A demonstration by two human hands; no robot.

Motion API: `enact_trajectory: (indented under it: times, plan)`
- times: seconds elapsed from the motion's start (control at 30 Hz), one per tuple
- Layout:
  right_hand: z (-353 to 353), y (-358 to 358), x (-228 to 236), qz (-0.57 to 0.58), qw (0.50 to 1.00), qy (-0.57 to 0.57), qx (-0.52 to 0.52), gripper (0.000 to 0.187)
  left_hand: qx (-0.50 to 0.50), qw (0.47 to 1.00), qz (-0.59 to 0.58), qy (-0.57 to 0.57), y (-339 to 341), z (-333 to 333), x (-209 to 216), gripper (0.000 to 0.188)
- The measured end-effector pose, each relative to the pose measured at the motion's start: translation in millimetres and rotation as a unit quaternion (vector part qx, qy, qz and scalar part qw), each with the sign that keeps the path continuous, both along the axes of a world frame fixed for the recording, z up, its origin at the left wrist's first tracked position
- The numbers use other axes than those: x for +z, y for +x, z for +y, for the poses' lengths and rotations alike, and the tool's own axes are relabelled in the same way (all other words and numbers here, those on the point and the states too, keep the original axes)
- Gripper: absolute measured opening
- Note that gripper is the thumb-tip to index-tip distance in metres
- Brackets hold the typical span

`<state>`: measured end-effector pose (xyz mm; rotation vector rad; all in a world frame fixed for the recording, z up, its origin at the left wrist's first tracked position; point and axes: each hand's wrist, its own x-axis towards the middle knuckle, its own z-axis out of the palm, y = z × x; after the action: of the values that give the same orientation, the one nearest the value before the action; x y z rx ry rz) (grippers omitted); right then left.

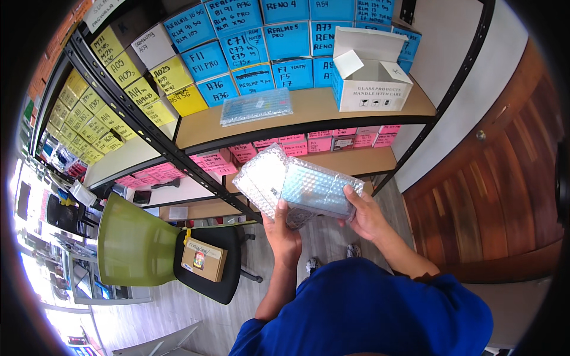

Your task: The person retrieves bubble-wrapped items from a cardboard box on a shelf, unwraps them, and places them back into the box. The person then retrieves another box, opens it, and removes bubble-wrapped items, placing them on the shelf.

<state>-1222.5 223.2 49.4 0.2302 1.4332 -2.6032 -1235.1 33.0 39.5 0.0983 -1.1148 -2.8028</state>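
Both hands hold a flat bubble-wrapped pack (320,188) in front of the shelf, above the floor. Its right part looks pale blue through the bubbles, and its left part is whitish with glare; what lies inside I cannot make out. My left hand (281,232) grips the lower left part, thumb on top. My right hand (366,215) clasps the right end, thumb on the upper face and fingers beneath. On the shelf board beyond lies another flat bubble-wrapped pack (256,107). To its right stands a white cardboard box (373,95) with its flaps raised.
Rows of blue-labelled boxes (240,50) fill the shelf (332,121), with pink-labelled boxes (294,145) below and yellow-labelled boxes (89,118) left. A green-backed chair (133,243) carries a brown carton (205,261). A wooden door (481,178) stands at the right.
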Motion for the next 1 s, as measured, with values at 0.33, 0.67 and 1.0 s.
enact_trajectory:
  times: [0.33,0.67,1.0]
  plan:
    - [38.7,-15.3,53.0,0.137,0.984,0.050,-0.098,0.043,-0.007,1.000,0.014,0.022,-1.3,-1.2,9.3,0.051]
    - [36.4,-17.7,66.5,0.156,0.981,0.034,-0.113,0.044,-0.026,1.000,-0.004,0.005,8.0,5.2,-1.8,0.051]
    - [36.0,-17.3,65.4,0.139,0.982,0.001,-0.130,0.047,-0.023,0.999,-0.013,0.024,13.4,5.6,-3.8,0.046]
